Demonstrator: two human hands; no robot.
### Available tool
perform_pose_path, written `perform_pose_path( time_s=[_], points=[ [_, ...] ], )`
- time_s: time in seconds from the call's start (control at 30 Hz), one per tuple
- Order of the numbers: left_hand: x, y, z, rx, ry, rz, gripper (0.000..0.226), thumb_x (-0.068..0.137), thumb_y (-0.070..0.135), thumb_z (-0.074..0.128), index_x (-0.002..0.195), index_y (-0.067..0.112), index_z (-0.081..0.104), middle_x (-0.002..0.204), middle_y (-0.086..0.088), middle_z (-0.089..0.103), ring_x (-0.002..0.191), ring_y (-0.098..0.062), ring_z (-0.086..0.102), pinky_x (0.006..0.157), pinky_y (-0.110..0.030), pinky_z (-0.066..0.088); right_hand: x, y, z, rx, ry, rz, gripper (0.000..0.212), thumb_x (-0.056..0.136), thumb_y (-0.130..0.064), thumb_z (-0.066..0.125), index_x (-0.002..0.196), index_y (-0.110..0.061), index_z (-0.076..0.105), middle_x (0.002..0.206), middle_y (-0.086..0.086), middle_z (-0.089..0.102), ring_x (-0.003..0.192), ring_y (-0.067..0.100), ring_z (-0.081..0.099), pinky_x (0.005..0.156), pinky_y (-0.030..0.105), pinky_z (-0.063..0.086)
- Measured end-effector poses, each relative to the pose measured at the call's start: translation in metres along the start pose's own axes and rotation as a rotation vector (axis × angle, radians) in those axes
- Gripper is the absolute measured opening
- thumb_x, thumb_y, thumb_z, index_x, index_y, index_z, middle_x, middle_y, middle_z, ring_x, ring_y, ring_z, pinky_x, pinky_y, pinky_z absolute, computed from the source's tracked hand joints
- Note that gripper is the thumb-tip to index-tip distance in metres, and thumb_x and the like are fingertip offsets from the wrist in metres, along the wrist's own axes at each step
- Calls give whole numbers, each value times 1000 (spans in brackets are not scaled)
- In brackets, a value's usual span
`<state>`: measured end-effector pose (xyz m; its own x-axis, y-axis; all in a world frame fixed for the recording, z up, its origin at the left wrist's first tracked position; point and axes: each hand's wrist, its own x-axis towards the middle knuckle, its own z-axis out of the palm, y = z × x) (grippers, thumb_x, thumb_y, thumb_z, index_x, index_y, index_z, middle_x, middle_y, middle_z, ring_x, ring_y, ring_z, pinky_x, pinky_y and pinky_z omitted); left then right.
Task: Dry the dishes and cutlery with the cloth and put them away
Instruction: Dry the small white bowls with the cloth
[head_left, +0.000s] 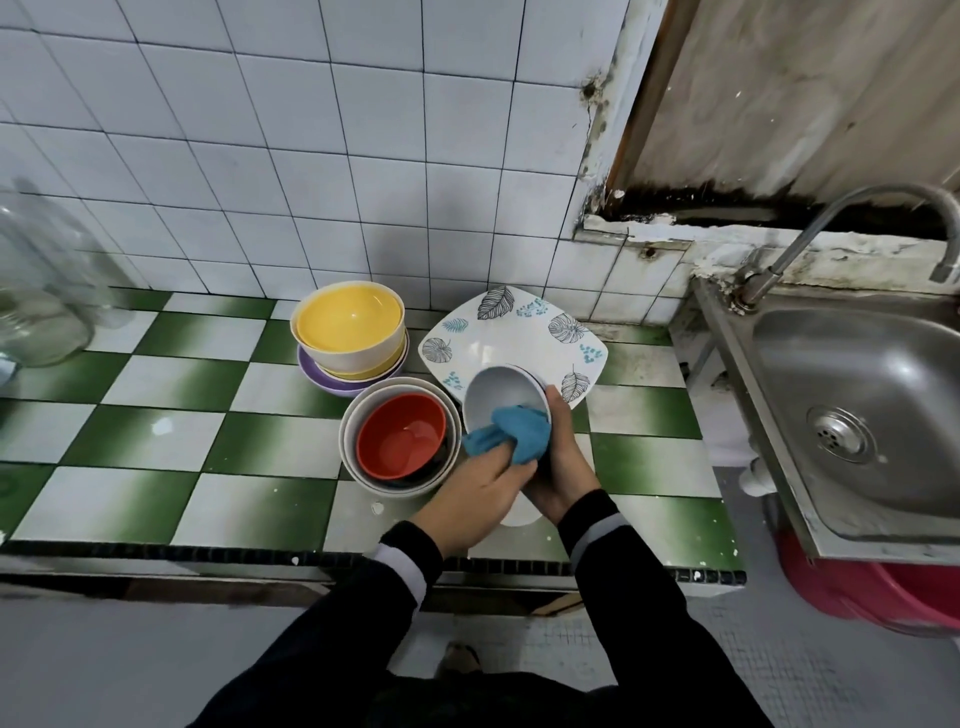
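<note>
My right hand (558, 462) grips a white bowl (496, 397) from its right side and holds it tilted above the counter. My left hand (470, 493) pinches a blue cloth (511, 431) and presses it over the bowl's near rim and inside. To the left stands a stack of nested bowls with a red bowl (402, 436) on top. Behind it a yellow bowl (350, 325) sits in a stack on a purple dish (332, 384). A square leaf-patterned plate (524, 332) lies behind the held bowl.
The counter (171, 415) has green and white tiles and a dark front edge. A steel sink (852, 415) with a curved tap (852, 218) is at the right. A clear glass jar (41, 291) stands far left. A red basin (872, 592) sits below the sink.
</note>
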<state>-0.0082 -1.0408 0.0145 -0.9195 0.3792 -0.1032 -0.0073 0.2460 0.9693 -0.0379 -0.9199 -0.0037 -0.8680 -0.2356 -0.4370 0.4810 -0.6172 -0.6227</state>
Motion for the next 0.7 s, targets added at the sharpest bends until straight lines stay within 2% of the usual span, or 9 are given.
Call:
perform_pose_path(
  time_s=[0.1,0.17,0.2,0.3,0.4,0.47,0.53,0.6,0.7],
  points=[
    [4,-22,-14,619,-14,215,35,95,29,43,113,7,64,115,-7,65,112,-21,55,96,-25,35,1,1,-3,23,25,47,71,87,-64,46,120,-3,64,110,18,71,100,25,69,85,34,58],
    [6,-35,-21,814,34,334,39,90,30,42,108,6,67,115,-11,67,109,-29,58,98,-28,34,0,3,-6,68,5,67,74,90,-64,44,132,-5,58,122,18,67,106,26,67,84,36,58],
    [6,-36,-23,804,72,345,39,90,30,42,108,6,66,117,-10,65,108,-28,58,96,-29,36,-1,3,-7,95,-7,81,74,88,-65,44,132,-6,59,123,18,67,105,26,67,82,36,59],
    [3,-24,-20,503,223,247,32,101,28,43,117,5,60,123,-7,53,107,-18,49,90,-24,39,0,5,-8,118,-3,98,73,84,-65,48,130,-10,60,117,17,69,99,26,68,79,39,59],
    [5,-10,-16,86,414,9,26,105,28,42,120,14,58,109,-3,61,98,-16,57,81,-25,42,3,9,-10,142,39,63,69,86,-64,50,133,-14,58,120,17,67,106,30,64,86,46,57],
    [9,-4,-12,-242,605,-142,30,106,32,39,127,19,54,115,-3,65,103,-15,61,93,-33,49,5,11,-8,153,54,57,65,89,-64,49,132,-15,59,123,15,67,110,30,63,92,49,53],
    [17,2,-5,-643,755,-273,33,107,29,37,135,15,48,120,-4,63,105,-15,61,103,-39,47,6,15,-6,120,43,47,65,87,-65,54,131,-17,60,125,14,67,111,30,65,91,48,53],
    [22,11,5,-963,789,-360,32,107,26,36,134,13,46,113,-4,62,103,-18,60,104,-41,45,8,22,-1,29,42,41,82,75,-68,70,138,-17,55,133,14,63,120,31,61,92,47,54],
    [27,17,15,-1130,740,-425,29,106,25,39,127,9,50,119,-10,62,111,-24,60,103,-43,46,13,38,3,-53,95,-9,104,60,-63,85,143,-14,47,136,17,60,126,33,57,89,42,57]
  ],
)
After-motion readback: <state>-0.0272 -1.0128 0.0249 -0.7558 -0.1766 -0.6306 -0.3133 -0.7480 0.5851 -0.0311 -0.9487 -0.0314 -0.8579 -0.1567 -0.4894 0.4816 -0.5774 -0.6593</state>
